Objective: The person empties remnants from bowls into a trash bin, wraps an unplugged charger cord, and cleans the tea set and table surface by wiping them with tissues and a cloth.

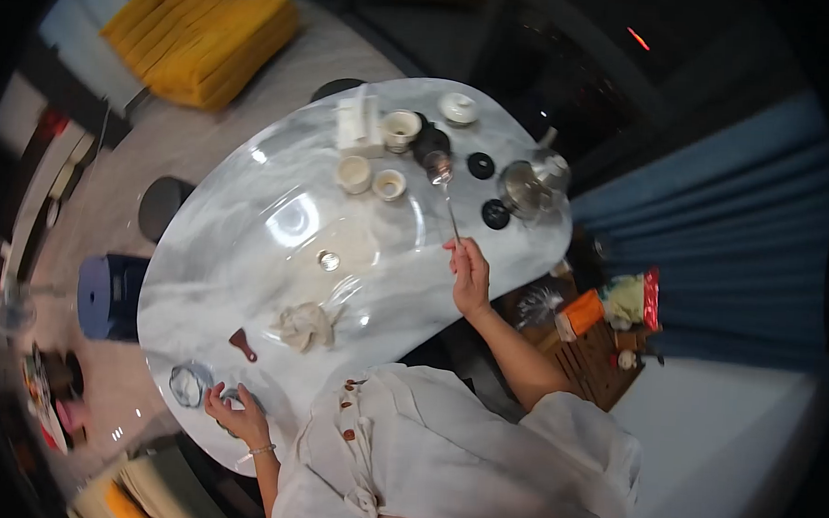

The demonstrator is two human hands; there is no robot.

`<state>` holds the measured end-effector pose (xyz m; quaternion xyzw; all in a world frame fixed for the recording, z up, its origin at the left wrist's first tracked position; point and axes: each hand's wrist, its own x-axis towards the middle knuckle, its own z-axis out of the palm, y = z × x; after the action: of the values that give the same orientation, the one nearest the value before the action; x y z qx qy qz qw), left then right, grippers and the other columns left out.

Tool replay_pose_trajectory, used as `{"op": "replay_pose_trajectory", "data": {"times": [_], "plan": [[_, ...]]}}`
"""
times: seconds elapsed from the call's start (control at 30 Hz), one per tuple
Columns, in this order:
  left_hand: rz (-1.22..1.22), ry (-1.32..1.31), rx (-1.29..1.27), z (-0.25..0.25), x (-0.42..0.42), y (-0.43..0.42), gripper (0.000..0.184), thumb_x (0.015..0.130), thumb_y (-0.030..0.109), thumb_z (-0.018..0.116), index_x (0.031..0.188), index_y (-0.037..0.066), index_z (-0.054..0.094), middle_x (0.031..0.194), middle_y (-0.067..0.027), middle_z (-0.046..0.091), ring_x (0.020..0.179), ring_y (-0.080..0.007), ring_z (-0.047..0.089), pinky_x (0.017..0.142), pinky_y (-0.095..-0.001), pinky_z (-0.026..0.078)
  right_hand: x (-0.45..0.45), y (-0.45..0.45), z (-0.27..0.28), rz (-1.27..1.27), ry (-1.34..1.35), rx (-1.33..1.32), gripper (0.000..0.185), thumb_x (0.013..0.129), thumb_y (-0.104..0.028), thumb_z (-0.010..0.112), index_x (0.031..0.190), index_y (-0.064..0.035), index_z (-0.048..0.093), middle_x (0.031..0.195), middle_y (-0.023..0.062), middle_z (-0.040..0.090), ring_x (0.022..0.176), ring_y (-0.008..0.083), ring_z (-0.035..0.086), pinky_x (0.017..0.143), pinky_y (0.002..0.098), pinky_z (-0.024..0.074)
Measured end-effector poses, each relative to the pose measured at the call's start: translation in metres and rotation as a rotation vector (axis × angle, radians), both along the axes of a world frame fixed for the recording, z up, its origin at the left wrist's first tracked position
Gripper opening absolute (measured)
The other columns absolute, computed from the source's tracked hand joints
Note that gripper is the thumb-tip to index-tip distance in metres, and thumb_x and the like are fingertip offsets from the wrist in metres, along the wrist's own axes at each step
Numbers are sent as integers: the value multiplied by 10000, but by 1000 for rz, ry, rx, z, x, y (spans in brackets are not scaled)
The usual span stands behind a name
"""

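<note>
My right hand (471,276) is closed on the thin handle of a long-handled metal utensil (451,210). Its shiny round head reaches over the far side of the table, by a dark pot-like object (431,140); whether it is a spoon or a strainer I cannot tell. Near the left end of the table, my left hand (241,419) has its fingers spread beside a clear glass vessel (189,384). Something glassy also shows partly behind those fingers. A crumpled beige cloth (305,327) and a small brown scraper-shaped tool (242,345) lie between the hands.
On the marble table (219,239) stand several pale cups, among them one cup (353,173), a white tissue box (358,129), a lidded white bowl (458,109), black discs (496,214) and a glass kettle (526,190). A wooden crate (605,372) with packets stands at right.
</note>
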<state>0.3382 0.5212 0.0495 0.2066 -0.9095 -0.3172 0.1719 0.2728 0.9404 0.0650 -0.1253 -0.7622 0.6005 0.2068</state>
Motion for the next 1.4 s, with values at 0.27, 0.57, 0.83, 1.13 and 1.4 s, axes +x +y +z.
{"op": "replay_pose_trajectory", "data": {"times": [0.27, 0.57, 0.83, 1.13, 1.4], "plan": [[-408, 108, 286, 3, -65, 61, 339, 844, 103, 614, 1128, 9, 454, 1200, -109, 370, 1012, -194, 483, 790, -311, 444, 95, 56, -55, -525, 37, -174, 195, 958, -196, 440, 972, -47, 566, 775, -29, 473, 686, 75, 411, 636, 204, 363], [-491, -20, 197, -18, -75, 78, 371, 850, 163, 625, 1149, 32, 449, 1154, -98, 416, 1049, -215, 473, 793, -324, 439, 220, 231, -87, -974, -92, -446, 177, 907, -127, 548, 1058, -43, 583, 738, -21, 524, 548, 89, 462, 506, 220, 393], [-595, -159, 85, -5, -72, 132, 358, 844, 118, 622, 1148, 41, 450, 1148, -88, 435, 1002, -211, 486, 751, -328, 478, 380, 349, -118, -1323, -160, 33, 90, 889, -10, 487, 975, -21, 508, 802, 87, 586, 683, 163, 614, 574, 268, 503], [-902, -183, 84, 10, -78, 203, 322, 878, 59, 554, 1165, -10, 424, 1135, -127, 417, 1004, -224, 486, 730, -287, 517, 422, 447, -144, -1721, -124, -364, 167, 865, -156, 598, 812, -5, 646, 673, 55, 628, 620, 128, 589, 581, 277, 476], [-817, -312, 30, 14, -53, 197, 335, 875, 92, 576, 1166, 14, 428, 1139, -95, 416, 993, -207, 489, 749, -290, 497, 424, 472, -167, -1746, -321, -245, 133, 833, -109, 613, 921, -27, 671, 817, 78, 658, 673, 145, 602, 614, 273, 473]]}}
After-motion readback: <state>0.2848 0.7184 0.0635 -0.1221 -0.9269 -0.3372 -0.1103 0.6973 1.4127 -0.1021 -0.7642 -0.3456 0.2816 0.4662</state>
